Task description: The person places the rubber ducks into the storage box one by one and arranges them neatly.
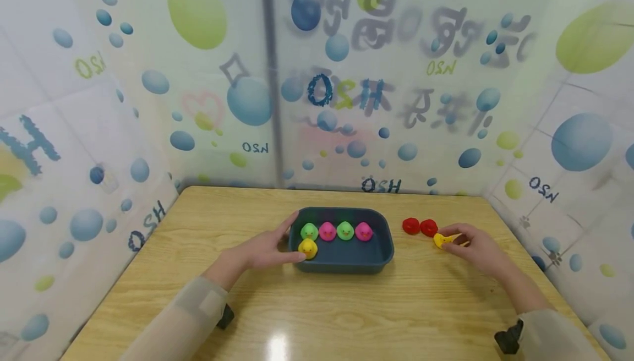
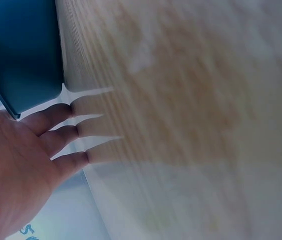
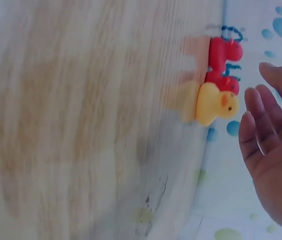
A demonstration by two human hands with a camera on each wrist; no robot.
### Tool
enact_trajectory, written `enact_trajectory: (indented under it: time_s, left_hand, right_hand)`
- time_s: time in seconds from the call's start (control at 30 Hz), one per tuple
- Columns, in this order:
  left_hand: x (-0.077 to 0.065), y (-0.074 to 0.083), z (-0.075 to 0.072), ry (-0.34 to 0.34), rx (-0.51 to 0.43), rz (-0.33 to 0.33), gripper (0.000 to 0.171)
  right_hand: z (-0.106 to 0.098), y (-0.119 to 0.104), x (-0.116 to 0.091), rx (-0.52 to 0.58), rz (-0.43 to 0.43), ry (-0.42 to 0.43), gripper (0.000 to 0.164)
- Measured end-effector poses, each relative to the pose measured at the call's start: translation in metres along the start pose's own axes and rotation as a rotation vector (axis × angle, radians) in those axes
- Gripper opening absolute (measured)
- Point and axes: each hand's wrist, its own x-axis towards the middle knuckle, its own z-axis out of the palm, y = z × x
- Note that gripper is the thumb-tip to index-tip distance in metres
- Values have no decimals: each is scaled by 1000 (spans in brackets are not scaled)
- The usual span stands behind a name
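Note:
My left hand [image 1: 264, 248] rests against the left end of a dark blue tray [image 1: 346, 255], thumb along the front rim and fingers fairly straight at the side. Inside the tray, two green ducks [image 1: 345, 230] and two pink ducks [image 1: 364, 231] alternate in a back row. A yellow duck [image 1: 307, 249] sits in front of them, close to my left thumb. On the right, my right hand [image 1: 477, 246] hovers around another yellow duck [image 1: 440, 241] on the table. The right wrist view shows a gap between its loosely spread fingers and that yellow duck [image 3: 210, 104].
Two red ducks [image 1: 410, 225] stand on the wooden table [image 1: 317, 311], just beyond the right-hand yellow duck. Translucent curtains [image 1: 327, 152] with printed bubbles and lettering enclose the table at the back and both sides.

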Motion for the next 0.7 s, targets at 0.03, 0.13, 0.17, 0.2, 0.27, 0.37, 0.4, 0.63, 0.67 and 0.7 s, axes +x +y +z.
enact_trajectory:
  time_s: [0.03, 0.13, 0.17, 0.2, 0.27, 0.37, 0.4, 0.63, 0.67, 0.7]
  left_hand:
    - [0, 0, 0, 0, 1, 1, 112]
    - [1, -1, 1, -1, -1, 1, 111]
    - [1, -1, 1, -2, -1, 1, 111]
    - [1, -1, 1, -2, -2, 2, 111]
    - [1, -2, 1, -4, -2, 3, 112]
    - [1, -1, 0, -7, 0, 5, 112]
    - [1, -1, 0, -8, 1, 6, 112]
    - [0, 1, 0, -8, -1, 3, 111]
    - [-1, 1, 0, -7, 0, 1, 112]
    - [-1, 1, -1, -7, -2, 2, 112]
  right_hand:
    - [-1, 2, 1, -9, 8, -2, 37]
    - [-4, 7, 4, -19, 39, -15, 40]
    - [-4, 9, 5, -21, 46, -21, 41]
    - [-5, 10, 6, -18, 52, -30, 41]
    - [-5, 14, 8, -11, 66, -48, 43]
    - [-6, 19, 10, -9, 90, -73, 45]
    - [-6, 20, 11, -12, 98, -84, 45]
    - [-6, 28, 14, -15, 135, -120, 48]
    - [-5, 28, 14, -15, 136, -118, 48]
    - [-4, 29, 15, -12, 137, -117, 49]
